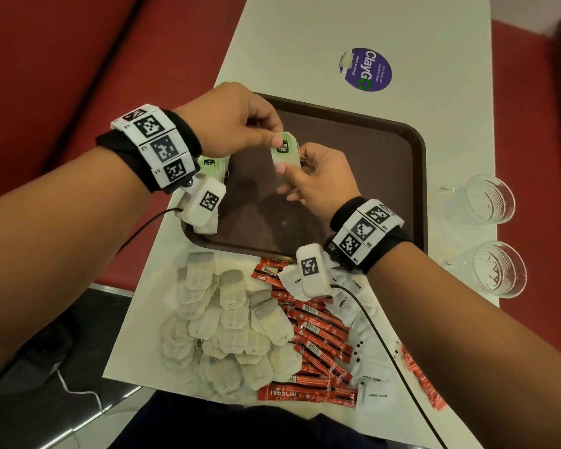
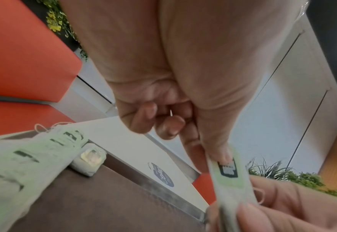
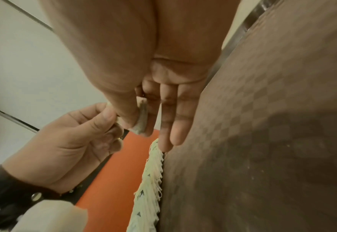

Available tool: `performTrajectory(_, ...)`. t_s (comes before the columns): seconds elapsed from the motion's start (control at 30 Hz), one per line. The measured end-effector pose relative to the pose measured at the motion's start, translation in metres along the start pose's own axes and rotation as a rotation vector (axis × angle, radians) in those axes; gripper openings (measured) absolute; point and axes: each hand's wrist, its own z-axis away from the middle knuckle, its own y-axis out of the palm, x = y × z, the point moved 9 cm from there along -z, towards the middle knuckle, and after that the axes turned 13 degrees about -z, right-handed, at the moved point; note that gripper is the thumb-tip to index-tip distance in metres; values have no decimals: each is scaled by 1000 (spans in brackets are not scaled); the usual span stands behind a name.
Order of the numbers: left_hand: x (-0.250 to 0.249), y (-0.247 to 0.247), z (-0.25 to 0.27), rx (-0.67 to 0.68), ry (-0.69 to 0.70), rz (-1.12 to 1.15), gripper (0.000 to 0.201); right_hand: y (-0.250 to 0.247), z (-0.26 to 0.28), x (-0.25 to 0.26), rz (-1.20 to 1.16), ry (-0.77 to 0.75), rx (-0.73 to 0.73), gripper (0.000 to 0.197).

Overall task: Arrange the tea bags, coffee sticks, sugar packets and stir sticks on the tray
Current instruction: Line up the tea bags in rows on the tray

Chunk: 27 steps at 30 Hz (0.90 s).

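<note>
**Both hands pinch one tea bag above the tray**

The left hand [image 1: 237, 119] reaches in from the left, wrist bent, its thumb and forefinger pinching the far end of a green-tagged tea bag [image 1: 285, 155]. The other fingers curl into the palm, as the left wrist view shows. The right hand [image 1: 318, 176] comes up from the near right and pinches the bag's near end between thumb and forefinger; in the right wrist view its remaining fingers [image 3: 173, 119] stretch out straight. The bag hangs between the two hands over the middle of the brown tray [image 1: 399, 150], clear of its floor.

A row of tea bags [image 1: 212, 165] already lies along the tray's left edge, mostly hidden beneath the left wrist and its camera housing. Near the tray, on the white table [image 1: 305, 43], lie a heap of loose tea bags [image 1: 227, 325], red coffee sticks [image 1: 318, 338] and white sugar packets [image 1: 374, 380], the last partly covered by the right forearm. The thin red packets [image 1: 423, 380] at the near right edge are too small to identify. Two glass cups [image 1: 486, 234] stand on the right.
</note>
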Motion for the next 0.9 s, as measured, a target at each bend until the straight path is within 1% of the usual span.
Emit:
performTrajectory(0.07,7,-6,-2,-33,-28,-12,12,-1,1,-4,27,-9,-17,15)
performTrajectory(0.13,20,-14,-6,-83,-76,-31,10,0,4,-9,144,-9,18,14)
performTrajectory(0.17,28,-17,-9,-105,-102,-50,10,4,7,-13,270,10,89,15)
performTrajectory(0.23,46,-22,-16,-113,-148,-121,14,18,20,-27,542,108,323,17)
performTrajectory(0.27,56,-22,-20,-94,-166,-169,17,24,29,-33,643,158,433,19)
performTrajectory(0.3,66,-20,-25,-63,-183,-218,19,29,37,-38,714,191,516,22)
performTrajectory(0.37,84,-14,-34,1,-229,-283,22,36,49,-43,801,209,601,25)
performTrajectory(0.47,97,-6,-48,39,-280,-304,25,41,55,-45,876,185,639,24)
performTrajectory(0.63,100,-12,-68,-29,-332,-330,25,41,54,-48,883,197,616,23)
performTrajectory(0.73,102,-12,-77,-10,-369,-402,23,41,54,-50,875,203,607,22)
performTrajectory(0.8,103,-14,-81,-27,-393,-460,23,40,54,-52,869,209,596,21)
performTrajectory(0.83,102,-13,-85,-30,-399,-484,24,40,54,-52,870,212,592,21)
performTrajectory(0.9,99,-2,-91,36,-398,-530,38,40,54,-53,869,214,585,21)
